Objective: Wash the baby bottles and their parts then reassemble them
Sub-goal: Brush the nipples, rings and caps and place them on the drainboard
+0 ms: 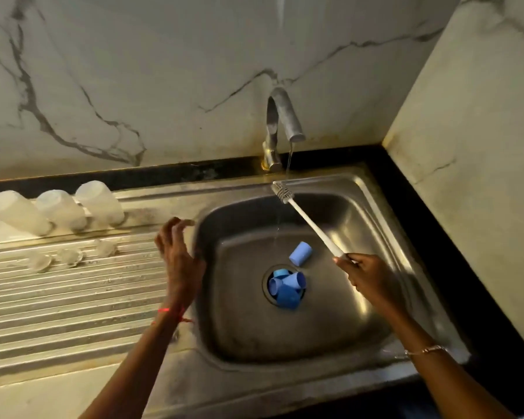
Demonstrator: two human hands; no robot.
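While right hand [372, 282] clamps brush [309, 220] handle, bristles at 11 o'clock under tap [282, 116] stream, left hand [179, 261] hovers empty, fingers loosely curled. Loose blue cap [300, 253] in sink [254, 328], at left hand's 3 o'clock, axis 1-to-7; right hand nearer but occupied.

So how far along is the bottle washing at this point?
Looks done: three clear bottles stand upside down on the drainboard, three clear teats lying in front of them. In hand: the right hand holds the brush under the running tap; the left hand hovers empty at the sink edge. Left: the blue caps in the basin, most piled in the drain, then reassembly.
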